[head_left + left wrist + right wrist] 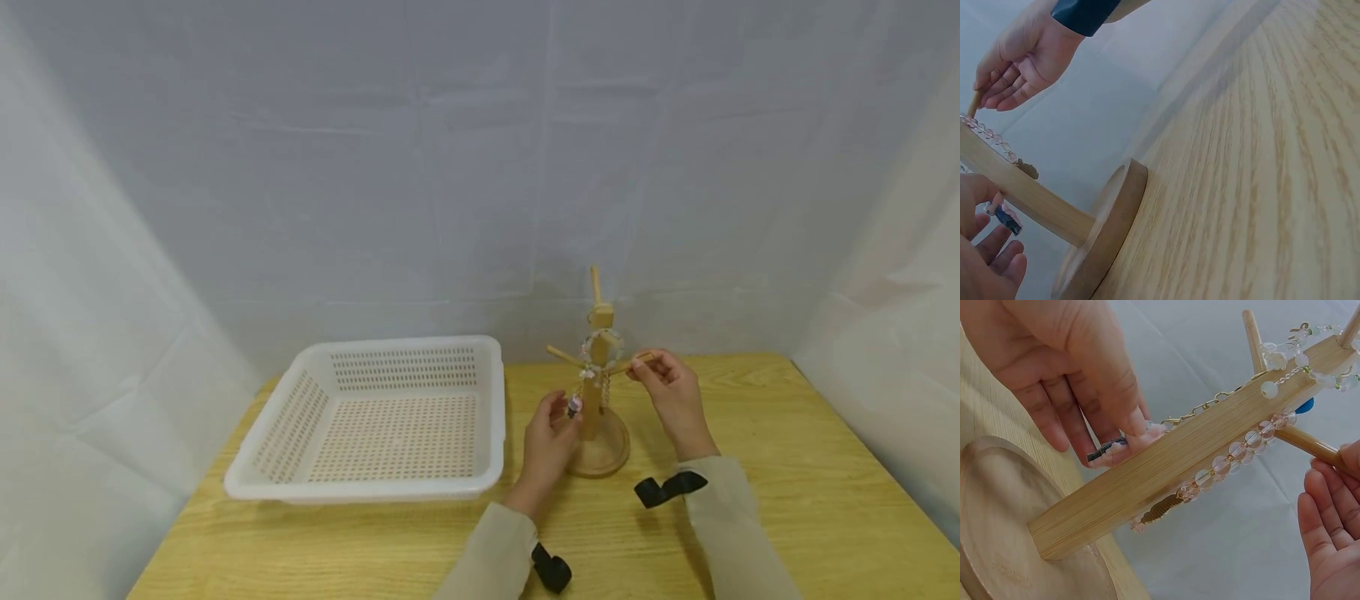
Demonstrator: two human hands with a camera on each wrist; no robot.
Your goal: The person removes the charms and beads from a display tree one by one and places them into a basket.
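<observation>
A wooden stand (592, 417) with a round base and several thin pegs holds beaded bracelets. My left hand (550, 437) is at its left side, thumb and fingers pinching a small pink and dark figure charm (1110, 451). A gold chain (1207, 403) runs up the post from beside this charm. At the right, my right hand (672, 400) pinches the end of a wooden peg (1310, 445). Close to that peg, a bracelet of clear pink beads (1235, 452) with a gold charm (1161, 508) hangs along the post. A pale bracelet with green beads (1329, 378) loops higher up.
Left of the stand, a white plastic basket (491, 417) with perforated sides sits on the wooden table (810, 483). Pale cloth (465, 183) hangs behind and at both sides. Each wrist wears a black strap (671, 489) over a beige sleeve.
</observation>
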